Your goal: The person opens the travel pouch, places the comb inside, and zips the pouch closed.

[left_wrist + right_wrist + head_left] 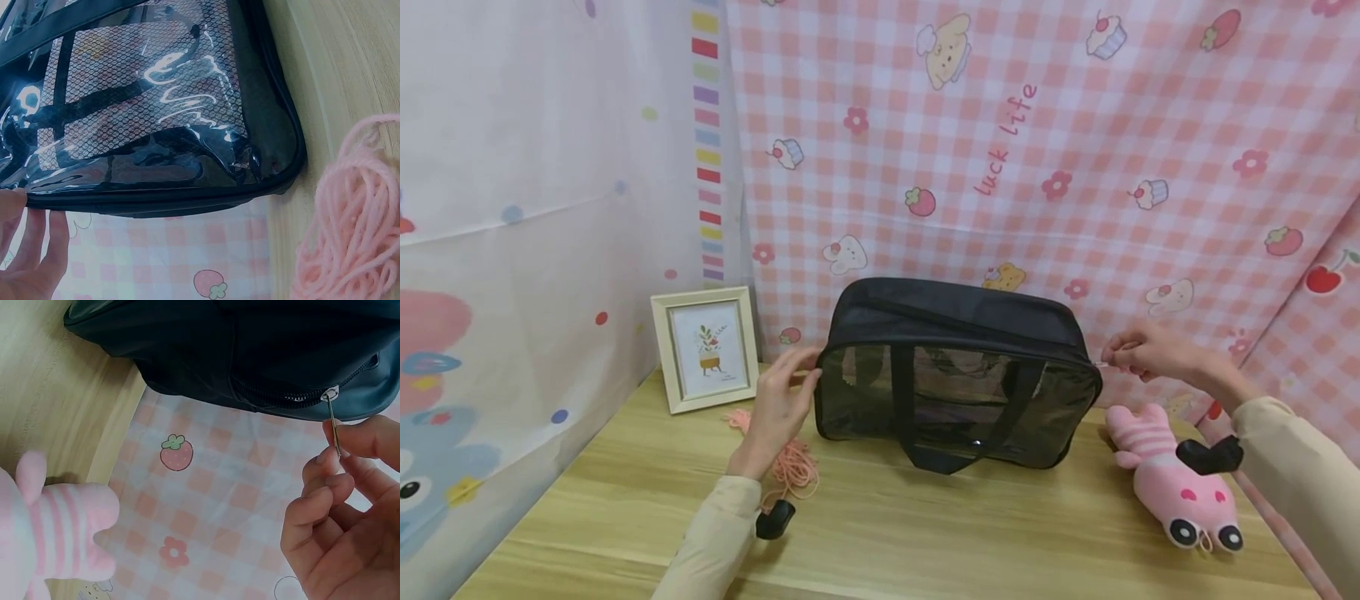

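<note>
A black bag (958, 400) with a see-through front and black strap handles stands on the table. My left hand (778, 408) pinches its left upper edge, with the thumb (11, 203) in front and fingers behind. At the bag's other end, my right hand (1153, 350) holds the metal zipper pull (333, 425) between thumb and fingertips. The pull hangs from a slider (330, 394) on the dark zipper (275, 399). Mesh shows through the clear panel in the left wrist view.
Beside the left forearm lies a bundle of pink cord (793, 467). A framed picture (706, 350) stands at the back left. On the right is a pink plush toy (1176, 483), partly under the right wrist. Checked cloth (880, 167) hangs behind the table (925, 533).
</note>
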A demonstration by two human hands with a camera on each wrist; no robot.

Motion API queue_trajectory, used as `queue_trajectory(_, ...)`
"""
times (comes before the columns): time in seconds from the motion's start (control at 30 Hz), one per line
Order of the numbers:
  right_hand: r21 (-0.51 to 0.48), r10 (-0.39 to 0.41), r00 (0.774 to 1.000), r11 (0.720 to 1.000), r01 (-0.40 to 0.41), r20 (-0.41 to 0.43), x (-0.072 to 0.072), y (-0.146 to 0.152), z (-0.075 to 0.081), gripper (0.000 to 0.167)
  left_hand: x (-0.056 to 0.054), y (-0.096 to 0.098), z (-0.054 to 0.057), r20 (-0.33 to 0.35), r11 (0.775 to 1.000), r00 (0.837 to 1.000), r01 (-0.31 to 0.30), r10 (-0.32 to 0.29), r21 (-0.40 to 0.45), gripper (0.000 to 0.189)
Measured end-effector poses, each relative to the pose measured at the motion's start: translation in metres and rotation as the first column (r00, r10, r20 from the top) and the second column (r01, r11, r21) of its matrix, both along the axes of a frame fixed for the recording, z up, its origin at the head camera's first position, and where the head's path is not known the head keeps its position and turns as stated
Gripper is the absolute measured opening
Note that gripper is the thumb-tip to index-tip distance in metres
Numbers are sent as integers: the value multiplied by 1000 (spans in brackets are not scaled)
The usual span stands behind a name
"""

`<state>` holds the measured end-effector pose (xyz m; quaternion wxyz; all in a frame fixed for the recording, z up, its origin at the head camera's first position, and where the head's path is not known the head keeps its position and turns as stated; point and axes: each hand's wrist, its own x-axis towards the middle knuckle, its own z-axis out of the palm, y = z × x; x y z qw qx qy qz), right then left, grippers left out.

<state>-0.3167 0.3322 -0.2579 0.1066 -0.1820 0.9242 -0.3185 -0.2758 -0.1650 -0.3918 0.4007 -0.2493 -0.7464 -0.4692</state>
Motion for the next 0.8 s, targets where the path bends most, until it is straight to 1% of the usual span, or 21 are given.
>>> queue_trajectory(0.17,6,-25,999,1000,25,31,1,-1,-3,18,0,-1,0,-4,1000,1000,-7,7,2,29)
queue_trajectory(0.23,12,-35,999,999,34,42,1,1,-8,18,0,-1,0,-3,1000,1000,-4,4,3,29)
queue_trajectory(0.37,10,-43,997,999,43,68,0,7,-23,16,0,0,-1,-2,1000,1000,1,-1,8,28)
queue_trajectory(0.5,-7,-24,997,1000,24,70,-2,11,-34,14,0,0,-2,0,1000,1000,7,-7,11,28)
queue_trajectory(0.6,-25,-10,998,1000,11,61,-3,11,-37,13,-1,0,-2,-6,1000,1000,10,-10,11,28)
queue_trajectory(0.8,-47,-3,997,999,6,80,-5,7,-44,10,-1,-1,-2,-22,1000,1000,9,-9,10,29)
